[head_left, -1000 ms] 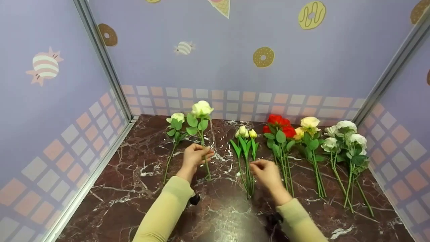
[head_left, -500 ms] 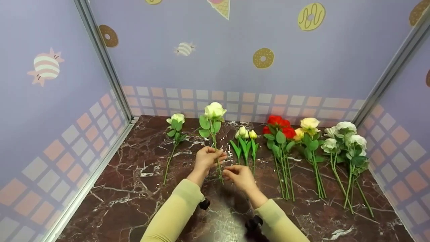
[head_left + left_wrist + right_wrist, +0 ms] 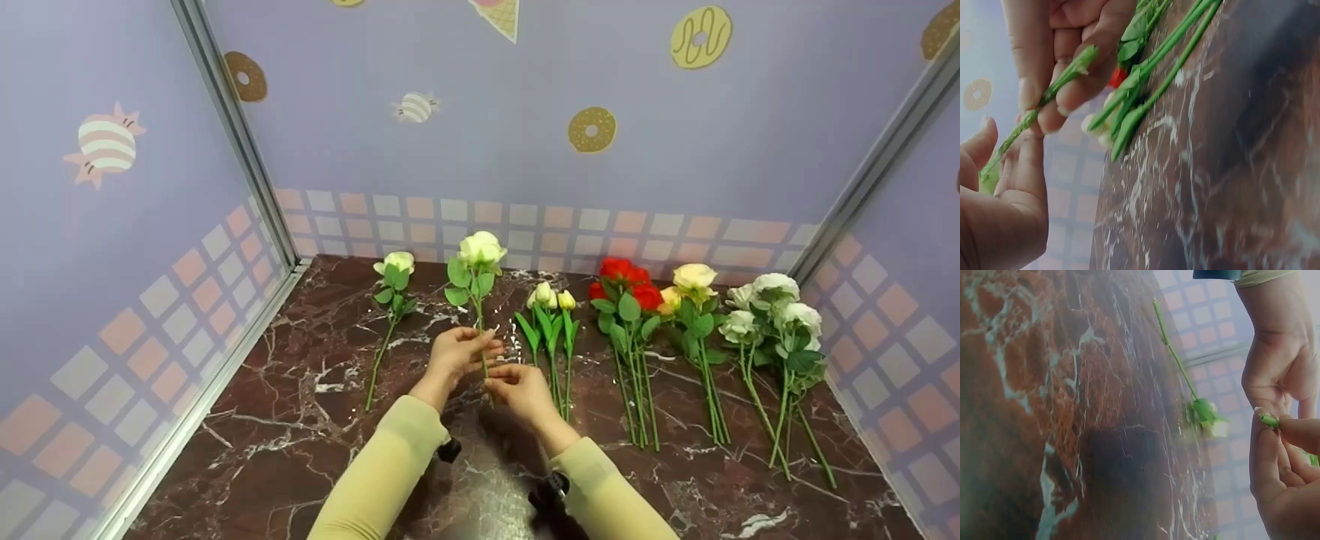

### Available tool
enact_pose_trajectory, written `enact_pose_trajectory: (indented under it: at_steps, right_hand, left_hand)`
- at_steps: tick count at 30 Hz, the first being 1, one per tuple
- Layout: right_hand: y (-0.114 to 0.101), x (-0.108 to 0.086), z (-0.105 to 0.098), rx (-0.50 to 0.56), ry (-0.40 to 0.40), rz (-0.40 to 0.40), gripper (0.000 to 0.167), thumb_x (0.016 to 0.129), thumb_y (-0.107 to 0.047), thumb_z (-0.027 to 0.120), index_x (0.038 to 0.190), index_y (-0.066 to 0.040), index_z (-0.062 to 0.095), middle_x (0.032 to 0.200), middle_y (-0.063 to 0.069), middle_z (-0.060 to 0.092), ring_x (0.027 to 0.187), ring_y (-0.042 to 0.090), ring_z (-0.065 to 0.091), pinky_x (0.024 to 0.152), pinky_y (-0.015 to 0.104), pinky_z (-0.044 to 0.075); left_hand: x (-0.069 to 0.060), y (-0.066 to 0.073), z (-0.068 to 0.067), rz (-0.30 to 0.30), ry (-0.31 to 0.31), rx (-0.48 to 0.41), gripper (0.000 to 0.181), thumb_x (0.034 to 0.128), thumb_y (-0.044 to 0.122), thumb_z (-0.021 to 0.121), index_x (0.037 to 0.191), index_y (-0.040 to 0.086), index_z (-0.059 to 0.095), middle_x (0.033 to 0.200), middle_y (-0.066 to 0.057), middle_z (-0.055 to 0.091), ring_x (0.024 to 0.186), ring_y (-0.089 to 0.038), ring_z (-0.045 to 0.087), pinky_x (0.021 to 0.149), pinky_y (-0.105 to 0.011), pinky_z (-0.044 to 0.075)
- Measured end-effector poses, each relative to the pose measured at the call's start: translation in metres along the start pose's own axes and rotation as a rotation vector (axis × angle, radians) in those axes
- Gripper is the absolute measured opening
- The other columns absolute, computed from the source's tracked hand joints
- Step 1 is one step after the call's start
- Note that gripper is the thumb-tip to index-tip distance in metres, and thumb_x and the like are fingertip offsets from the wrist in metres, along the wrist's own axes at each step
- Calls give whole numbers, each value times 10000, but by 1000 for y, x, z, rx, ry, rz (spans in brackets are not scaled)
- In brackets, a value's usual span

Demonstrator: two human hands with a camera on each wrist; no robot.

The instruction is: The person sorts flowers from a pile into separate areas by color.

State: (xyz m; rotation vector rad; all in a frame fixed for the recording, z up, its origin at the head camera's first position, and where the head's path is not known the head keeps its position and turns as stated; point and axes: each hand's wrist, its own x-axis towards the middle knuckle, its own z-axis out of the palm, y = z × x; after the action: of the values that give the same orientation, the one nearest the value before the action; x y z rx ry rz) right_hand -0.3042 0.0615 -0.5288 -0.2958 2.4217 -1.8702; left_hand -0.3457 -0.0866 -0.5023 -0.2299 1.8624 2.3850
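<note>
A pale white-green rose point(image 3: 481, 249) stands raised above the table, its leafy stem running down through both hands. My left hand point(image 3: 454, 355) pinches the stem at about mid-length. Lower down, my right hand point(image 3: 523, 390) pinches the same stem near its cut end. In the left wrist view, the stem point(image 3: 1018, 129) slants between the two hands, and its tip pokes out past the right fingers. From the right wrist, only the stem's end point(image 3: 1268, 420) shows between thumb and finger. Another white rose point(image 3: 395, 264) lies to the left, apart from both hands.
Right of the hands lie several pale tulips point(image 3: 551, 298), then red roses point(image 3: 628, 283), cream-yellow roses point(image 3: 692, 277) and white flowers point(image 3: 775, 289). All rest on a dark red marbled table point(image 3: 292, 442). Patterned panels point(image 3: 525, 90) enclose the back and sides.
The left hand has carried the rose to the right. My right hand has come left from beside the tulips and taken hold of the stem's lower part.
</note>
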Motion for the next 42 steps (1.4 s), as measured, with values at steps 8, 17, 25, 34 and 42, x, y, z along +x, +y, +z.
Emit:
enact_pose_trajectory:
  at_steps: [8, 17, 25, 34, 42]
  right_hand:
    - [7, 11, 13, 10, 26, 66, 214, 916, -4, 730, 1074, 140, 720, 950, 221, 777, 693, 57, 669, 622, 171, 553]
    - [19, 19, 23, 62, 22, 143, 192, 918, 45, 707, 1064, 170, 704, 939, 270, 762, 691, 148, 744, 658, 247, 631]
    - [28, 20, 34, 21, 31, 204, 127, 911, 68, 697, 993, 163, 716, 916, 262, 755, 644, 153, 735, 631, 236, 628]
    - [28, 24, 38, -29, 16, 203, 144, 921, 48, 695, 1009, 155, 735, 950, 275, 765, 678, 194, 755, 634, 252, 634]
    - [23, 22, 36, -292, 4, 80, 141, 896, -57, 751, 982, 45, 796, 922, 179, 790, 712, 170, 728, 689, 275, 613]
  left_hand:
    - [15, 6, -45, 115, 265, 122, 385, 975, 171, 730, 1178, -140, 628, 1080, -320, 738, 847, -285, 782, 790, -377, 668]
    - [25, 4, -114, 117, 556, 759, 436, 961, 264, 741, 1228, -73, 667, 1217, -283, 695, 1148, -431, 654, 1028, -511, 526]
    - [22, -6, -134, -24, 490, 1051, 426, 949, 233, 753, 1149, -136, 682, 1224, -351, 663, 1203, -513, 602, 1088, -596, 478]
    - [19, -14, -142, 10, 511, 1106, 163, 913, 13, 593, 963, -100, 698, 1102, -341, 713, 1067, -512, 682, 927, -624, 562]
    - [18, -6, -141, -86, 459, 1031, 237, 919, 78, 565, 1006, -97, 700, 1137, -334, 699, 1050, -481, 669, 925, -595, 556]
